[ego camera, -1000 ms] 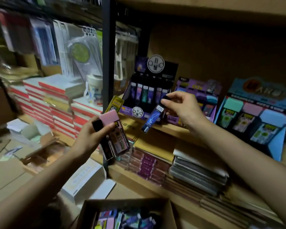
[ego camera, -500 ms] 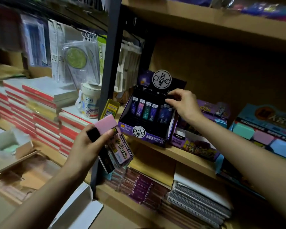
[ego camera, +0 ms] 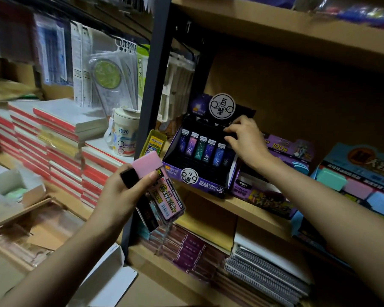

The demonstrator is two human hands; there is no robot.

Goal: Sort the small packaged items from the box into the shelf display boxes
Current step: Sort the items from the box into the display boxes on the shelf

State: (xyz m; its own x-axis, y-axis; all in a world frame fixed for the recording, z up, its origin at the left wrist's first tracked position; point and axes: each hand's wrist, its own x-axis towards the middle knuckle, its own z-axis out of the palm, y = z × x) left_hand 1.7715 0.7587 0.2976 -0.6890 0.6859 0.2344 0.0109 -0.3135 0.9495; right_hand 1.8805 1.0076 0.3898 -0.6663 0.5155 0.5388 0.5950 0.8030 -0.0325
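Observation:
My left hand (ego camera: 122, 193) grips a bundle of small packages in front of the shelf post: a clear case with a pink cap and pink label (ego camera: 166, 196) and a black-capped one (ego camera: 130, 177) beside it. On the shelf stands a purple display box (ego camera: 200, 185) with a row of blue, purple and green lead packets (ego camera: 201, 149) upright in it. My right hand (ego camera: 246, 142) reaches into the right end of that row. Its curled fingers pinch the top of the rightmost dark blue packet (ego camera: 226, 161), which stands in its slot.
A second purple display box (ego camera: 264, 196) and a blue one with pastel cases (ego camera: 364, 173) stand to the right. A yellow packet (ego camera: 155, 144) leans by the dark shelf post (ego camera: 151, 107). Red-edged notebook stacks (ego camera: 60, 140) and a white cup (ego camera: 124, 134) lie left; spiral notebooks (ego camera: 264, 275) below.
My right hand carried the blue packet from mid-air into the right end of the purple display box. The view rose, so the source box left the frame. My left hand kept its bundle.

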